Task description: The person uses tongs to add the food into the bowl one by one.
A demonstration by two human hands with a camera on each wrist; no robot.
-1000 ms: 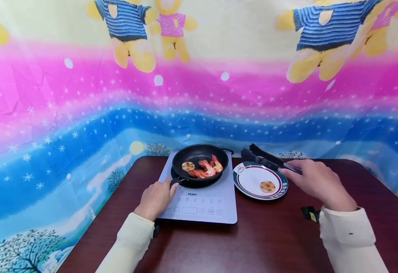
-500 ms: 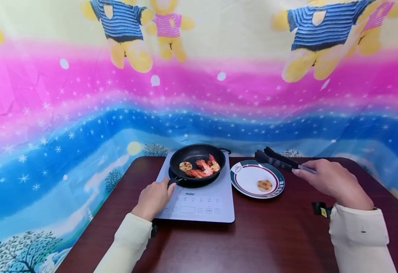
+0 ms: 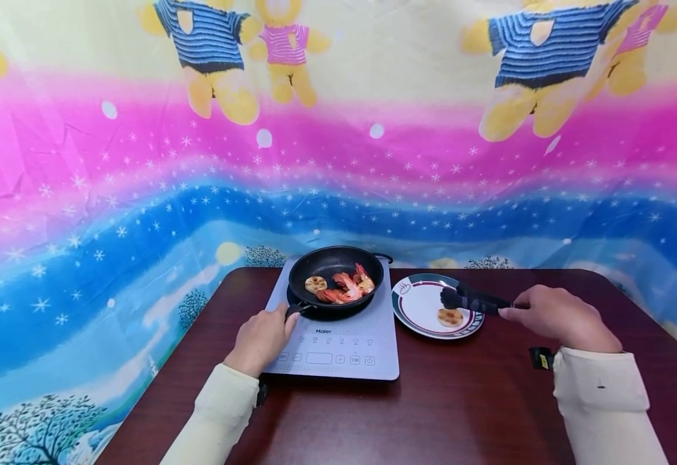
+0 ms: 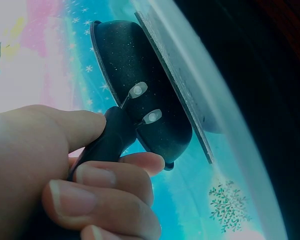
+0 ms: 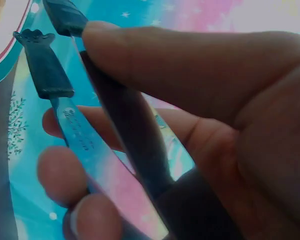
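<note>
My left hand [image 3: 261, 340] grips the black handle [image 4: 110, 132] of a frying pan [image 3: 328, 259], fingers wrapped round it. In the pan lie a browned round slice [image 3: 316, 284] and several reddish-orange shrimp [image 3: 345, 288]. My right hand [image 3: 565, 316] holds a pair of tongs [image 3: 480, 301] with black tips, thumb on one arm and fingers on the other. In the right wrist view the two tong arms [image 5: 50, 70] stand apart. The tips are over the plate [image 3: 416, 316], close by a second browned round slice [image 3: 450, 317] lying on it.
Beneath the pan is a white induction cooker [image 3: 344, 352] with touch buttons along its front. The dark red wooden table [image 3: 408, 413] stretches in front and to the right. A printed cloth [image 3: 373, 168] hangs just behind the table.
The tongs first shift right, then come down and slightly left onto the plate near the slice. My left hand stays on the pan handle. The whole view shifts slightly.
</note>
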